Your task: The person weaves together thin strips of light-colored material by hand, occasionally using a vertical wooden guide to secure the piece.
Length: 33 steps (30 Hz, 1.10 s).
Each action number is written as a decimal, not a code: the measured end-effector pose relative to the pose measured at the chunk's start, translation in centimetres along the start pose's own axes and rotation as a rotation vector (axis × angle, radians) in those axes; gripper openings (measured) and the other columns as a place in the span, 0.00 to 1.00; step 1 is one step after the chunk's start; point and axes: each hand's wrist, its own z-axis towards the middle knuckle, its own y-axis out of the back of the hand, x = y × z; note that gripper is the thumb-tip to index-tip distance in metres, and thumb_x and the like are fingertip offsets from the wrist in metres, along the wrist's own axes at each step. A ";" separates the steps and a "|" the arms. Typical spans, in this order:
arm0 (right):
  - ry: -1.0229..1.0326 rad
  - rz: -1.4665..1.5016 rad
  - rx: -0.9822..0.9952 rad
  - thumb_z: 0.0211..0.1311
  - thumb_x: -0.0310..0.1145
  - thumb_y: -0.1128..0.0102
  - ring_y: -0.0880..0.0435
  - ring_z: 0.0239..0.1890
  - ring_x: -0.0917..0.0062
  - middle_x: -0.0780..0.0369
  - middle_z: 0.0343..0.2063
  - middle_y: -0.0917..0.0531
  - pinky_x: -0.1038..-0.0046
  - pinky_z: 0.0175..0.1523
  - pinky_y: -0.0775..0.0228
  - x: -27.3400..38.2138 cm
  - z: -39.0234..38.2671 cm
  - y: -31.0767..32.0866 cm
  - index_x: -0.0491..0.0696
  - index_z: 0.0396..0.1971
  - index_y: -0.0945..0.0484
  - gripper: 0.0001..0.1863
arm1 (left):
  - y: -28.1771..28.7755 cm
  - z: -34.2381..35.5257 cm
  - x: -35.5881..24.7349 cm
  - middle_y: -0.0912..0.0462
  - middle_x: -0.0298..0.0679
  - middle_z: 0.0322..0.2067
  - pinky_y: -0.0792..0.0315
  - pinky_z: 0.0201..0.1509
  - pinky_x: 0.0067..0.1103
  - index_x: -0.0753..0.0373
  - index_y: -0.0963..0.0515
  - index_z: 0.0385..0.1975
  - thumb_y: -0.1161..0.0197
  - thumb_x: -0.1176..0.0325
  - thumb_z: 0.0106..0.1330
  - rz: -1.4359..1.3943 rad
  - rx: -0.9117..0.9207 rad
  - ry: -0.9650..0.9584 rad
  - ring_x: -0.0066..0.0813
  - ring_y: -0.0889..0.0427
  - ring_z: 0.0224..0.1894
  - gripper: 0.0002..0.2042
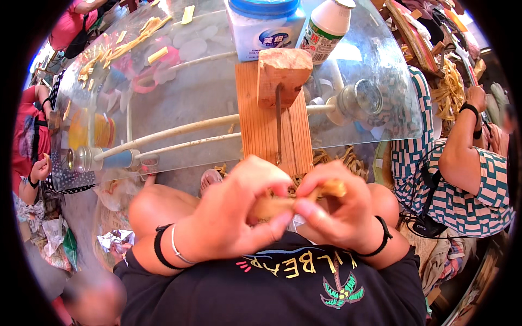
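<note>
In front of my chest I hold a pale yellow-brown strip [275,207], fibrous in look and slightly blurred, stretched between both hands. My left hand [239,204] is closed, with thumb and fingers pinching one side of it. Close beside it, my right hand [342,214] pinches the strip with thumb and forefinger, and a bent yellowish end sticks up above its fingers. Just beyond my hands lies a wooden board [252,117], overhanging the glass table's near edge. On it stands a rough wood block [284,73] with a thin metal rod [279,125] running toward me.
The glass table [206,103] carries a white tub with a blue lid [266,35], a white bottle [328,27] and loose yellowish strips [130,46]. More strips [348,163] lie below the board. People sit at the right, in patterned clothing [462,185], and at the left [32,141].
</note>
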 end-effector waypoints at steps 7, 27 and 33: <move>-0.184 0.250 -0.400 0.64 0.24 0.36 0.26 0.29 0.91 0.68 0.31 0.22 0.85 0.33 0.33 -1.6 3.5 -1.1 0.42 0.41 0.25 0.09 | 1.9 1.7 1.7 0.25 0.33 0.28 0.37 0.30 0.14 0.67 0.23 0.39 0.33 0.73 0.64 0.087 -0.139 0.229 0.15 0.31 0.27 0.08; 0.199 -0.419 -0.114 0.46 0.46 0.24 0.29 0.36 0.70 0.60 0.35 0.25 0.72 0.39 0.36 -0.8 1.4 0.9 0.46 0.37 0.16 0.22 | 1.7 -0.3 0.4 0.24 0.37 0.28 0.33 0.31 0.19 0.67 0.24 0.38 0.46 0.73 0.71 -0.019 -0.330 0.352 0.21 0.28 0.27 0.05; 0.272 -0.193 -0.142 0.56 0.27 0.30 0.25 0.36 0.71 0.56 0.41 0.25 0.73 0.40 0.30 0.1 -0.7 -3.0 0.41 0.48 0.20 0.18 | -1.3 -1.6 -2.4 0.22 0.38 0.41 0.32 0.38 0.15 0.64 0.38 0.60 0.48 0.70 0.74 -0.507 -0.082 0.376 0.16 0.26 0.34 0.17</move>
